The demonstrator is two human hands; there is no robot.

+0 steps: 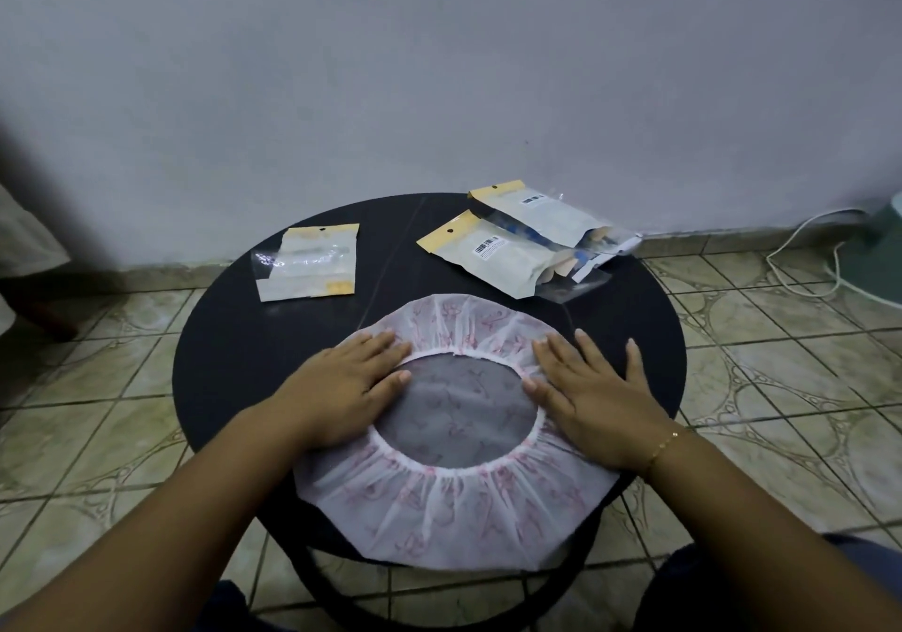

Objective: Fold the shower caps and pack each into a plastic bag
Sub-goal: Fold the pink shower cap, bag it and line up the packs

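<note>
While the shower cap [454, 500] lies spread on the table [229, 353], both hands, left [341, 387] and right [595, 402], press it flat-fingered, palms down, gripping nothing.

Flat hands [468, 387] on spread shower cap [459, 500]

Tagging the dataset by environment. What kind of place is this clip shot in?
Most likely a room in a home, not a workshop or packing line. A small round black table stands on patterned floor tiles against a plain painted wall, and a white cable trails along the floor on the right.
</note>
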